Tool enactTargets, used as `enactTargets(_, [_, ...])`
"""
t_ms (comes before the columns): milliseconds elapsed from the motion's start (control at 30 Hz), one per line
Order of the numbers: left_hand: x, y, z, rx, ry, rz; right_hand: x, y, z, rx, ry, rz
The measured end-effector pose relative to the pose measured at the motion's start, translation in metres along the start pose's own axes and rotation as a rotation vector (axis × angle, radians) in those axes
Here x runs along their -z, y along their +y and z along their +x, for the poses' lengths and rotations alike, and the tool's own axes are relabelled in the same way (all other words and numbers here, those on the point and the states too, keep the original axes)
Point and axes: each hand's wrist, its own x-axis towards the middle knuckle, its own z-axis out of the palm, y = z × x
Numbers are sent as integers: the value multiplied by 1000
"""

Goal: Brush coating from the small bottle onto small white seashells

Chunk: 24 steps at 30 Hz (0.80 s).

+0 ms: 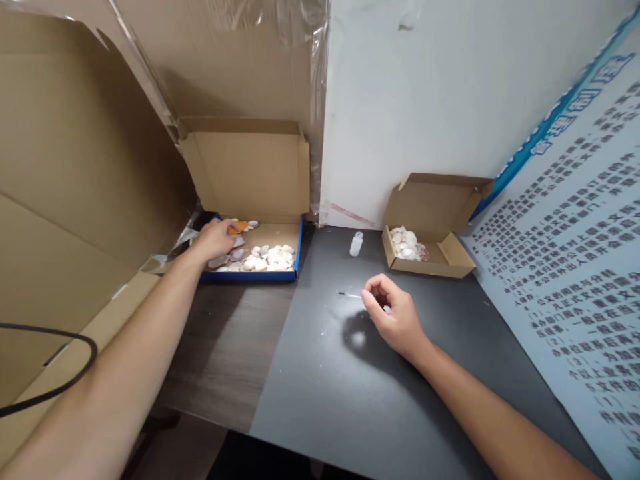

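My left hand (216, 239) reaches into the back left of a blue-edged cardboard box (250, 276). Its bent fingers close on an orange shell (239, 227) there. White and pale purple shells (267, 259) lie in front and to the right, inside the same box. Over the dark table, my right hand (393, 312) pinches a thin brush (350, 295), whose dark tip points left. The brush's other end is hidden in the palm. A small white bottle (356, 244), uncapped, stands upright behind my right hand, apart from it.
A smaller open carton (427, 267) with white and pinkish shells is at the back right. A printed board (565, 220) borders the right side. Tall cardboard (75, 147) stands at the left, and a black cable (60, 330) loops near my left forearm.
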Motion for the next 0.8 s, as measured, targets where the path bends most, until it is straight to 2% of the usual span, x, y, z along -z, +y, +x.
enactTargets(100, [-3, 4, 8, -105, 80, 197, -1, 0, 0, 11, 2, -15])
enactTargets(233, [-18, 18, 22, -154, 0, 282, -1, 1, -1, 27, 16, -17])
enactTargets(400, [-36, 26, 32, -132, -36, 360, -1, 2, -1, 34, 17, -21])
enactTargets(633, [-36, 31, 36, -95, -73, 428, 0, 0, 2, 25, 28, -20])
enactTargets(800, [-41, 32, 42, -32, -81, 398, -1, -1, 1, 18, 23, -26])
